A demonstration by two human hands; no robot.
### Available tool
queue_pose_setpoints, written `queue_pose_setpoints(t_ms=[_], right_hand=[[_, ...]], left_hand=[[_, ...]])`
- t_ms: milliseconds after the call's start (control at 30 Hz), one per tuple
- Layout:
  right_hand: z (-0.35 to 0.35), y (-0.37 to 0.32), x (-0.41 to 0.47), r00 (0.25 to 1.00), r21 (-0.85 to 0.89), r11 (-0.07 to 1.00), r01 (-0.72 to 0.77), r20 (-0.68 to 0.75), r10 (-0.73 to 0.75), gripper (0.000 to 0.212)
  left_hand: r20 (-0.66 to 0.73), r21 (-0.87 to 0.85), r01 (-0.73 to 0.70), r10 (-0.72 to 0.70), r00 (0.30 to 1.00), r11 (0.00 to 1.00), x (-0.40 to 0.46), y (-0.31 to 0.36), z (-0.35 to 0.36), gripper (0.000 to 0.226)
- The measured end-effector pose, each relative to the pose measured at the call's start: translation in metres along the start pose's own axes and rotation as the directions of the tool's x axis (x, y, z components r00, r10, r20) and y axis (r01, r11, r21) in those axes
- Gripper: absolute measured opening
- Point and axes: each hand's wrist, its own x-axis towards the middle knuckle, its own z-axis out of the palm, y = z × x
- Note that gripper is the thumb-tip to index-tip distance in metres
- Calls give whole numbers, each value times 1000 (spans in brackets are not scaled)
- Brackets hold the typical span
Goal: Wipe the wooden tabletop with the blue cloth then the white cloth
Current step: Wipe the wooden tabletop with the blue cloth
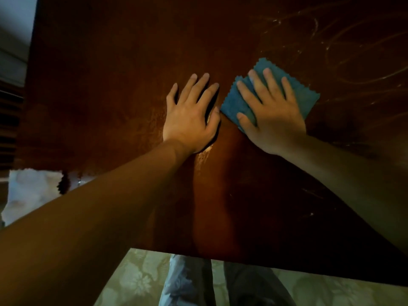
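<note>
The dark reddish wooden tabletop (pixel 114 74) fills most of the view. A folded blue cloth (pixel 304 93) with zigzag edges lies on it right of centre. My right hand (pixel 269 113) lies flat on the blue cloth, fingers straight and spread, pressing it to the wood. My left hand (pixel 189 115) rests flat on the bare wood just left of the cloth, fingers spread, its thumb close to the cloth's left corner. A white cloth (pixel 33 193) lies at the table's near left edge, partly hidden by my left forearm.
Pale curved streaks (pixel 344 47) mark the far right of the tabletop. The table's near edge (pixel 254 262) runs across the bottom; below it are my legs (pixel 198 283) and a pale floral floor (pixel 136 277). Dim wall and furniture stand at the left.
</note>
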Motion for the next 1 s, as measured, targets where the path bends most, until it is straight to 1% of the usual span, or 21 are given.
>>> queue_pose_setpoints(t_ms=[133,300,467,567,733,900,1000], right_hand=[[3,-3,-18,990,-23,991,134,44,-133,69],[3,1,-17,985,-15,986,166,59,-165,69],[-5,23,8,962,-10,966,260,87,-258,70],[-8,36,30,970,4,974,225,94,-225,71],[-8,40,62,992,17,993,117,51,-117,68],[-4,40,64,993,21,993,113,14,-114,67],[-7,37,59,995,28,996,89,38,-90,69]], left_hand=[[2,-8,10,-10,1000,1000,0,1,-2,54],[-3,-11,9,-9,1000,1000,1,2,-2,52],[-3,-13,6,-6,1000,1000,0,1,-2,53],[2,-19,11,-11,1000,1000,0,0,-2,53],[8,-32,9,-8,1000,999,0,1,-3,54],[6,-31,10,-10,1000,999,-1,1,-5,54],[16,-32,9,-8,1000,999,-1,3,-6,54]])
